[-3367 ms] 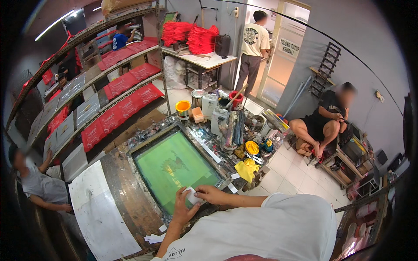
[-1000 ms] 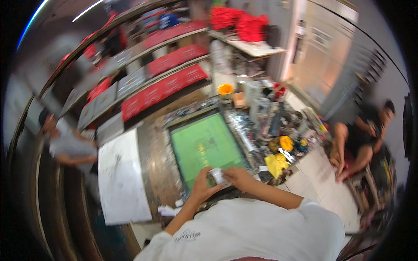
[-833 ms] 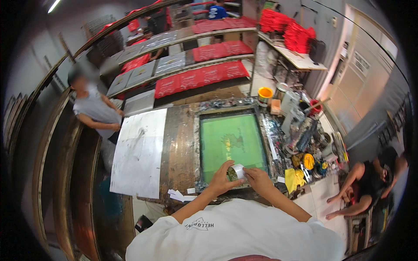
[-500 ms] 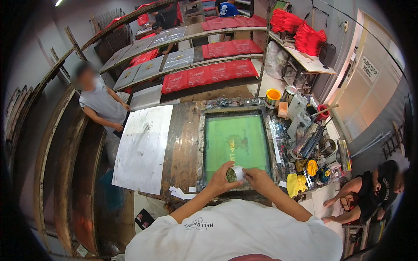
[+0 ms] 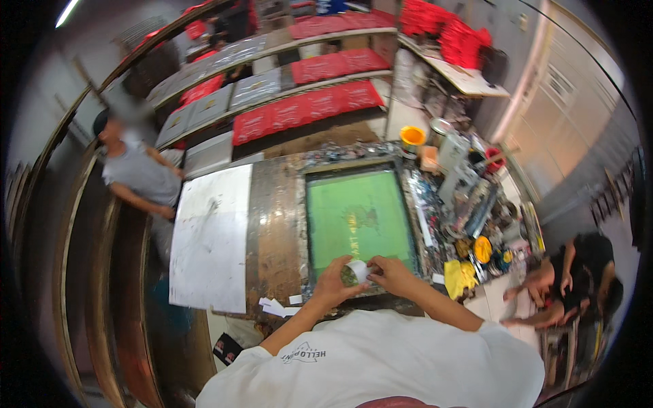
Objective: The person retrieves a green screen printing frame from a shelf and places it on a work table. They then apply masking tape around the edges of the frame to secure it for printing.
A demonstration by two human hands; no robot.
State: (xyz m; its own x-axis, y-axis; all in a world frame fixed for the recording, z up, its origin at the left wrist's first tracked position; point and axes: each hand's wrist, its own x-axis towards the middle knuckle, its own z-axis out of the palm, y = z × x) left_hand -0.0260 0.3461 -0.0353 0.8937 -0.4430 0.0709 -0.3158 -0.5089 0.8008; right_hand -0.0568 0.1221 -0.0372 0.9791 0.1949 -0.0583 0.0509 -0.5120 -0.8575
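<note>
White paper or plastic seems to wrap the small hollow roll (image 5: 360, 269), probably tape, held up over the near edge of the silkscreen frame (image 5: 305, 224) with its green mesh (image 5: 340, 197) beyond. The roll's tilted near end shows greenish; whether that is its own core or mesh seen through it, I cannot tell. The left hand (image 5: 332, 284) is curled around the roll's left side, fingers and thumb clamped on it. The right hand (image 5: 392, 273) has its fingertips drawn together at the roll's right edge; blur hides whether they pinch a loose end.

I would judge the roll light and fairly stiff, hard to crush, its outer face smooth enough to turn in a loose palm. Best held around the rim, thumb opposite fingers, leaving the other hand free at the edge. Any loose film would be thin, clingy and easily creased, so pinch it by a corner.

On the desk (image 5: 275, 204), white slips (image 5: 273, 308) lie left of the frame's near corner and a yellow cloth (image 5: 461, 277) lies to the right.
</note>
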